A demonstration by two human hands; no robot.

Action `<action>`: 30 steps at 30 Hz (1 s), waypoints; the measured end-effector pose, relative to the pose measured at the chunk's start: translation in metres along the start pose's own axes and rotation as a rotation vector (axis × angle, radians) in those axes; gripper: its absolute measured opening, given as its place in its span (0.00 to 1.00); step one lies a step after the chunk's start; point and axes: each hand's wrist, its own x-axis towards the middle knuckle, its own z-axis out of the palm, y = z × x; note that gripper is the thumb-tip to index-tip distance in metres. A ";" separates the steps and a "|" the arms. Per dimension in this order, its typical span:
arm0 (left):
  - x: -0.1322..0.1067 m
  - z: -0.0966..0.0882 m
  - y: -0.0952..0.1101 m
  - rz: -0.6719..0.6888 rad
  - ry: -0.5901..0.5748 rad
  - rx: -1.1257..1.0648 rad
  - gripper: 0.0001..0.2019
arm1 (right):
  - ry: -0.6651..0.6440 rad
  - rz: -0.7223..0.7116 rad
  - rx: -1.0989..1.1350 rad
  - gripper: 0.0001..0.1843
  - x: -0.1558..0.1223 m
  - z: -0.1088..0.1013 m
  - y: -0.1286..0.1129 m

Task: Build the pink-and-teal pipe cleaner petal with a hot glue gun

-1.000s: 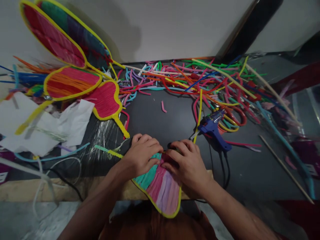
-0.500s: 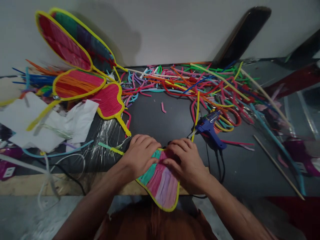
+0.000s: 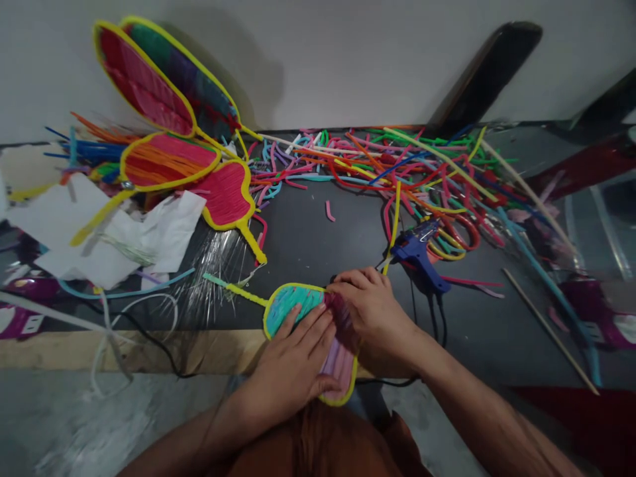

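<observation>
A wing-shaped pipe-cleaner piece [image 3: 297,301] lies at the table's front edge. Its rim is fuzzy yellow and its rows run teal, dark pink and lilac; a yellow stem with a pale green tip points left. My left hand [image 3: 293,361] rests flat across its middle, fingers stretched and slightly apart. At the piece's upper right, my right hand [image 3: 370,308] has its fingers bent round the edge by the dark pink rows, and its fingertips are partly hidden. A blue hot-glue gun [image 3: 420,258] lies just beyond the right hand.
Several yellow-rimmed wing pieces [image 3: 226,192] lean and lie at the back left, beside white paper [image 3: 74,228]. Loose pipe cleaners [image 3: 342,156] heap along the wall. Red-handled scissors [image 3: 467,232] lie among them. A thin stick [image 3: 551,331] is at right; cables [image 3: 159,358] hang over the front edge.
My left hand has slid down toward me from the upper edge and flattened on the piece, uncovering the teal part. My right hand stays near the upper right edge. The view has shifted slightly.
</observation>
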 end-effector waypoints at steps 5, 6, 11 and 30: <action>-0.001 0.003 0.002 -0.014 0.005 -0.019 0.35 | 0.027 0.023 0.015 0.20 0.004 0.003 -0.003; -0.002 0.003 0.002 -0.015 0.005 -0.023 0.35 | 0.031 0.028 0.017 0.20 0.004 0.004 -0.003; -0.002 0.004 0.002 -0.029 -0.004 -0.053 0.35 | 0.044 0.034 0.011 0.20 0.003 0.006 -0.003; 0.001 0.002 0.002 -0.042 -0.026 -0.085 0.35 | 0.053 0.020 -0.049 0.18 0.001 0.010 -0.001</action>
